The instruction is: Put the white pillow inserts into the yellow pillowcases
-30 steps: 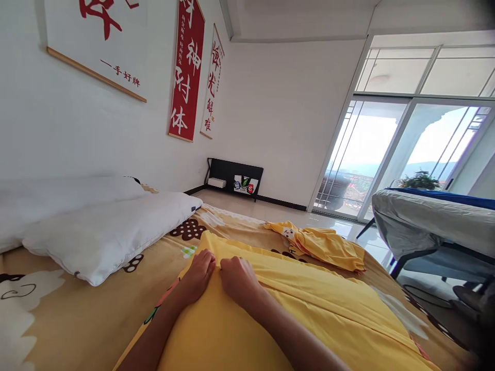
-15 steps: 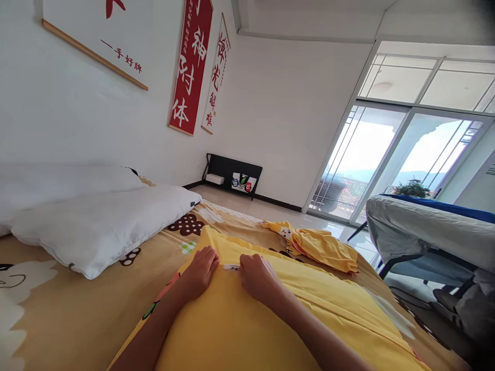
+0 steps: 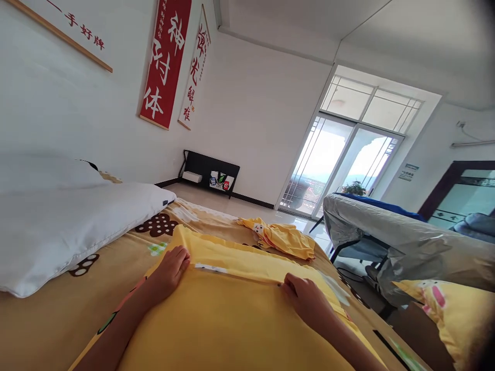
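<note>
A yellow pillowcase (image 3: 232, 319), plumped out as if filled, lies on the bed right in front of me. Across it runs the edge of its opening, with a narrow white strip (image 3: 211, 268) showing near the left end. My left hand (image 3: 176, 265) is closed on that edge at the left. Farther right along the same edge, my right hand (image 3: 305, 293) pinches the cloth. Between the two hands the edge is stretched nearly straight. The fingertips of both hands are partly hidden.
White pillows (image 3: 81, 221) lie at the left on the patterned bed sheet (image 3: 58, 319). Beyond my hands is a crumpled yellow cloth (image 3: 286, 239). Another yellow pillow (image 3: 460, 314) shows at the right, near a plastic-covered table (image 3: 386, 226). A low black rack (image 3: 211, 172) stands by the wall.
My right hand has slid right along the opening's edge, away from my left hand, which still grips the left end. The view has turned right, bringing in another yellow pillow.
</note>
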{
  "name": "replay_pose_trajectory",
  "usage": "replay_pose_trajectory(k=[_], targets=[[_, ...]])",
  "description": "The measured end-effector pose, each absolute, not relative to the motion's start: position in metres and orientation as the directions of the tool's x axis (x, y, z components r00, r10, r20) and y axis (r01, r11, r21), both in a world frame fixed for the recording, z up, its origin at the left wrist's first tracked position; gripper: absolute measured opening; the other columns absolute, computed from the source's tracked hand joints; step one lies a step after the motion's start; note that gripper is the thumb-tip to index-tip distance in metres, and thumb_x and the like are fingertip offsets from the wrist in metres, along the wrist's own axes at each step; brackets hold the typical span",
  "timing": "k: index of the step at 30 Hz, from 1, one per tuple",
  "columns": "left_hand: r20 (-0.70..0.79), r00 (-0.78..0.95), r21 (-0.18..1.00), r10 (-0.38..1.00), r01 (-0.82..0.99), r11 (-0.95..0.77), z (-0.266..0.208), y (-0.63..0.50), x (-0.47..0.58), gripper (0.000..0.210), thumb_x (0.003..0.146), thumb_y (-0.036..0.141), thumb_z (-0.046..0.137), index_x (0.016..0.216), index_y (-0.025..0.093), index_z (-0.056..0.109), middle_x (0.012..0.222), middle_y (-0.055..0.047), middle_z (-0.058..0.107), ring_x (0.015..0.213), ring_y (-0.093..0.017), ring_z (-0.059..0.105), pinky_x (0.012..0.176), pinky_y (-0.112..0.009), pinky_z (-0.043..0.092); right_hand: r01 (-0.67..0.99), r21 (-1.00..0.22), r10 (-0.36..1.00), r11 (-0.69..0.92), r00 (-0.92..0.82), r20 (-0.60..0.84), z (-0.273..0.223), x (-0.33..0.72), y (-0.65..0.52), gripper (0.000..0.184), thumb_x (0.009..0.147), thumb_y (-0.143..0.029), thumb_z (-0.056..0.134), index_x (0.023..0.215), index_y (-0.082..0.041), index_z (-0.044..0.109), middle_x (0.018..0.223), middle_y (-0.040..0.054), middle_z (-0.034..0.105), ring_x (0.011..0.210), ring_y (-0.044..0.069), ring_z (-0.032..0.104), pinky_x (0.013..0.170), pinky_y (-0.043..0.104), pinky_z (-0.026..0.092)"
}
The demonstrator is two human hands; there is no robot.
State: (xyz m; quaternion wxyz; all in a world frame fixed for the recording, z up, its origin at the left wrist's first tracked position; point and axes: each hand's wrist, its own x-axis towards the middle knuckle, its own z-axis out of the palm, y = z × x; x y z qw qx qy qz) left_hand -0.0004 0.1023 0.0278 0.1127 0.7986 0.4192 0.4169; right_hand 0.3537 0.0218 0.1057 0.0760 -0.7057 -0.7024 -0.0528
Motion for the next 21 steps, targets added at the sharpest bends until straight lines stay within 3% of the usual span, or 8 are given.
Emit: replay_pose_trajectory(k=[8,15,21], targets=[[0.629,0.292,0.481,0.721,0.582,-0.656,0.020,0.111,-0.001,0.033,0.096,0.043,0.028,0.077,0.022,0.047,0.082,-0.003,0.055,0.077,-0.020,0.049,0.074,-0.034,0.040,0.989,-0.045,0.960,-0.138,0.145,0.240,0.099,0.466,0.004,0.022,0.088,-0.025,0.041,0.070,-0.021,0.053,0.070,0.0035,0.065,0.067,0.016,0.056,0.059,0.026,0.028],[0.668,0.294,0.448,0.684,0.576,-0.684,0.011,0.122,-0.002,0.035,0.095,0.044,0.029,0.079,0.022,0.050,0.081,-0.003,0.055,0.077,-0.020,0.050,0.072,-0.033,0.039,0.933,0.004,0.898,-0.360,0.345,0.273,0.079,0.512,-0.021,0.022,0.093,-0.030,0.039,0.084,-0.022,0.058,0.081,0.0052,0.070,0.076,0.019,0.064,0.059,0.026,0.032],[0.673,0.323,0.399,0.666,0.599,-0.694,0.011,0.127,-0.006,0.031,0.094,0.041,0.033,0.077,0.022,0.050,0.079,-0.002,0.057,0.074,-0.019,0.052,0.070,-0.030,0.041,0.896,0.087,0.885,-0.436,0.409,0.224,0.048,0.514,-0.030,0.031,0.097,-0.032,0.033,0.090,-0.020,0.060,0.087,0.0090,0.072,0.082,0.023,0.068,0.059,0.027,0.037]])
